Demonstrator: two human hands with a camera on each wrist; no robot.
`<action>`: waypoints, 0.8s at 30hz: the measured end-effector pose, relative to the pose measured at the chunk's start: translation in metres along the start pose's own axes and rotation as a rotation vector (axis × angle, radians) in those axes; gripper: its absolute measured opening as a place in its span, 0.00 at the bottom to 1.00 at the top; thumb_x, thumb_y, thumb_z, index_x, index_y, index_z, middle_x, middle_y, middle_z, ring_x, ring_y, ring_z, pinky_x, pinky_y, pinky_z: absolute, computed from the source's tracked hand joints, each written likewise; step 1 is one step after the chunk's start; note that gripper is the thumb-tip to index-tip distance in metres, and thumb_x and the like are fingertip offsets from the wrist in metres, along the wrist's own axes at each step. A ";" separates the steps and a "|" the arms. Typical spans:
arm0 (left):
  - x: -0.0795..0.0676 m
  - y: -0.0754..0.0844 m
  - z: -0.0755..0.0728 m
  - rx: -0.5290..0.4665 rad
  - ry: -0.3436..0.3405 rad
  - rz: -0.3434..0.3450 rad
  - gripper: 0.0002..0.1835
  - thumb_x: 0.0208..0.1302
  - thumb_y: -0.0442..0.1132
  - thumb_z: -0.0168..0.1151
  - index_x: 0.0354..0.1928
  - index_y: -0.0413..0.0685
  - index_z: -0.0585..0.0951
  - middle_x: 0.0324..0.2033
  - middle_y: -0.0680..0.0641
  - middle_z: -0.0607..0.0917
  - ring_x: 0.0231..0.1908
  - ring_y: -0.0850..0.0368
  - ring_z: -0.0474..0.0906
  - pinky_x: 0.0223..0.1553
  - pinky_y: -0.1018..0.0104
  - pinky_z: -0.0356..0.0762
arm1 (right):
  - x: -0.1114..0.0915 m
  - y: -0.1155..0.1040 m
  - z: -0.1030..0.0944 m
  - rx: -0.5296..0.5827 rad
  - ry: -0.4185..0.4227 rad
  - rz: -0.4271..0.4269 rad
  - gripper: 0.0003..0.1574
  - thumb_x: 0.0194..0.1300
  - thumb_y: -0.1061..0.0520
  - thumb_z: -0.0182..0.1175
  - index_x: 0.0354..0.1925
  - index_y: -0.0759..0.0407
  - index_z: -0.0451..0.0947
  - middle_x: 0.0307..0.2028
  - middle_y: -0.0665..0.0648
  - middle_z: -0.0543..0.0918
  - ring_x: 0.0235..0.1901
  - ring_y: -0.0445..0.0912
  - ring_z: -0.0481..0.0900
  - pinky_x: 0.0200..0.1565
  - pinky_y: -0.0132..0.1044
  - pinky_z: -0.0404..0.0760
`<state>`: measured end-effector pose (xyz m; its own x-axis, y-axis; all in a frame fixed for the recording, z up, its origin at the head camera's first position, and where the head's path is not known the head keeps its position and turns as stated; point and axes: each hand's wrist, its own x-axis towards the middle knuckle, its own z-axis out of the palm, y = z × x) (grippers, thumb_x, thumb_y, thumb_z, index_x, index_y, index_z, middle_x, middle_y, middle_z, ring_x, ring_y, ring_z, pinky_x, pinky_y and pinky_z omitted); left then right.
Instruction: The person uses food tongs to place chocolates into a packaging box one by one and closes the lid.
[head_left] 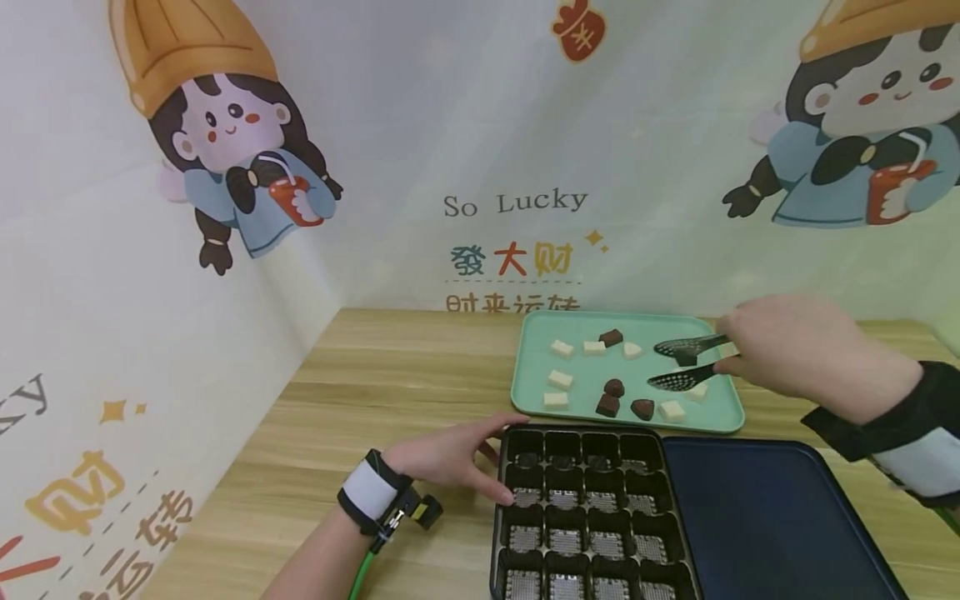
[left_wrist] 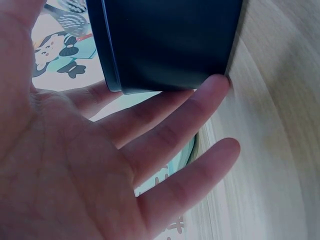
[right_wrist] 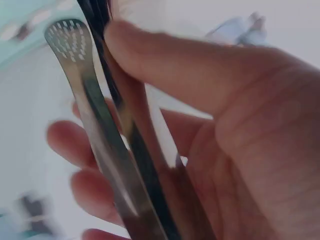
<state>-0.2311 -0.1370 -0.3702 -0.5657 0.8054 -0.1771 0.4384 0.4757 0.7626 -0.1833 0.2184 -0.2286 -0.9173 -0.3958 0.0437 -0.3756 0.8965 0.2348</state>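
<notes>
My right hand grips metal tongs over the mint-green tray. The perforated ends of the tongs stand apart, with a dark chocolate between them; contact cannot be told. White chocolates and dark chocolates lie scattered on that tray. My left hand touches the far left corner of a black compartment box, thumb at its left side. Its fingers stretch out almost straight against the box's outer wall. Dark shapes show in some far-row compartments, too dim to identify.
A dark blue tray lies right of the compartment box. Wooden table surface extends to the left. A printed cloth hangs behind and along the left side. A green cable runs from the left wrist camera.
</notes>
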 end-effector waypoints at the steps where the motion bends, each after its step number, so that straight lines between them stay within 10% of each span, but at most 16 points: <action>1: 0.000 0.000 -0.001 0.000 0.001 -0.002 0.50 0.45 0.53 0.69 0.69 0.63 0.51 0.65 0.45 0.58 0.45 0.60 0.72 0.44 0.64 0.71 | 0.000 0.012 0.005 0.011 -0.004 0.022 0.15 0.51 0.47 0.65 0.24 0.55 0.73 0.18 0.47 0.68 0.18 0.41 0.66 0.19 0.38 0.66; 10: 0.000 0.002 0.002 -0.001 0.017 -0.011 0.49 0.44 0.52 0.69 0.68 0.64 0.53 0.64 0.43 0.59 0.43 0.62 0.73 0.44 0.65 0.71 | 0.027 0.087 0.070 -0.228 0.096 -0.074 0.16 0.47 0.52 0.67 0.32 0.59 0.76 0.26 0.54 0.75 0.28 0.51 0.74 0.33 0.47 0.73; 24: -0.002 0.002 0.000 -0.003 0.012 0.025 0.49 0.45 0.51 0.69 0.68 0.61 0.52 0.65 0.45 0.59 0.43 0.62 0.73 0.43 0.65 0.71 | 0.068 0.083 0.092 -0.363 0.076 -0.157 0.10 0.45 0.51 0.67 0.25 0.52 0.76 0.23 0.51 0.74 0.27 0.48 0.71 0.38 0.46 0.70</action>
<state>-0.2288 -0.1373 -0.3682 -0.5631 0.8125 -0.1508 0.4501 0.4546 0.7686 -0.2891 0.2840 -0.2957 -0.8353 -0.5477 0.0485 -0.4264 0.7009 0.5718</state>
